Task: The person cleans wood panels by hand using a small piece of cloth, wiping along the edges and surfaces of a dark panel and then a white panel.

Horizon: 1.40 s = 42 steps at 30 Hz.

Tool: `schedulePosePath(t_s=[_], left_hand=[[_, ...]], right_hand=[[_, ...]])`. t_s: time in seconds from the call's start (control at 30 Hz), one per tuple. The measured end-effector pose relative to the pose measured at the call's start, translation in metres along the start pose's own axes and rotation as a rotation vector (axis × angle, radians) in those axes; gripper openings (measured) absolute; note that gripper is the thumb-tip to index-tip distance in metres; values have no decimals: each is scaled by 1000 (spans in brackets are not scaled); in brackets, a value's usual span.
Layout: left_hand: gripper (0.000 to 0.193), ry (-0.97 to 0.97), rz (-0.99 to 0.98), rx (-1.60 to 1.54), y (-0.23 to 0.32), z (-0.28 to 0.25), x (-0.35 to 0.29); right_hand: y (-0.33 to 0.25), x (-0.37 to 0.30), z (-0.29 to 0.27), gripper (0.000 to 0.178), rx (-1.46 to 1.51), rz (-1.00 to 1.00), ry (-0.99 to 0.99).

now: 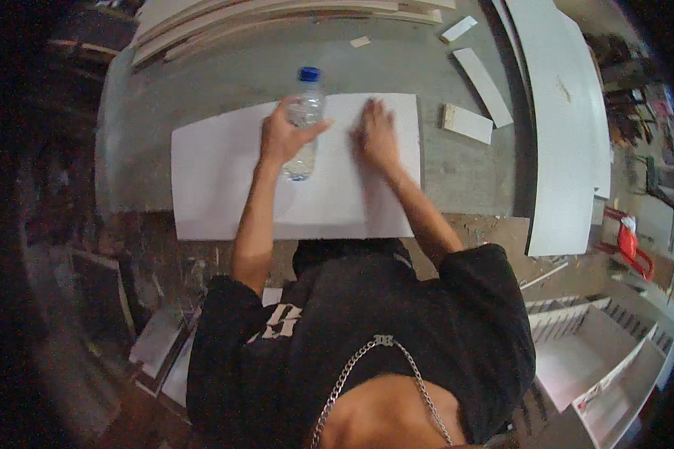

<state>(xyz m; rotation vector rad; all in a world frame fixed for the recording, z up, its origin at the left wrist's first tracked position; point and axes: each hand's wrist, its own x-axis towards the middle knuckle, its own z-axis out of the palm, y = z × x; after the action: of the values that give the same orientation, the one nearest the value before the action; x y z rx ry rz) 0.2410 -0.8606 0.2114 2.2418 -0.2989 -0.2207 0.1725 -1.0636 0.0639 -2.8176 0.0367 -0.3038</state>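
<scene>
A white rectangular board lies on the grey worktable in front of me. My left hand grips a clear plastic bottle with a blue cap, its thumb and fingers wrapped about the sides. Over the board the bottle appears slightly tilted, and I cannot tell whether its base touches the surface. To the right, my right hand is at the board with fingers stretched out away from me, a little smeared by motion. Nothing shows in that hand.
Long wooden strips lie along the table's far side. White offcuts and a short block sit to the right, beside a long white panel. White crates stand lower right, near a red object.
</scene>
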Motion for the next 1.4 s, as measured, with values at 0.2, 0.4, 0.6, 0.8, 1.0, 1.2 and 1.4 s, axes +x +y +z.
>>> schedulePosePath(t_s=[0.2, 0.4, 0.6, 0.8, 1.0, 1.2, 1.4], left_hand=[[74, 387, 198, -83, -64, -65, 77], [76, 663, 308, -82, -148, -90, 179], [84, 654, 352, -216, -183, -76, 209], [85, 684, 323, -166, -180, -77, 205], [75, 648, 383, -145, -173, -90, 203], [70, 72, 451, -42, -114, -94, 161], [73, -351, 446, 616, -25, -31, 73]], right_hand=[[20, 9, -23, 80, -82, 356, 65], [-40, -9, 7, 82, -123, 251, -23], [-57, -25, 12, 79, -151, 355, 89], [-54, -7, -21, 69, -230, 410, -53], [-35, -37, -18, 46, -115, 237, -36], [-6, -15, -23, 22, 805, 500, 452], [-7, 21, -34, 28, 1406, 596, 511]])
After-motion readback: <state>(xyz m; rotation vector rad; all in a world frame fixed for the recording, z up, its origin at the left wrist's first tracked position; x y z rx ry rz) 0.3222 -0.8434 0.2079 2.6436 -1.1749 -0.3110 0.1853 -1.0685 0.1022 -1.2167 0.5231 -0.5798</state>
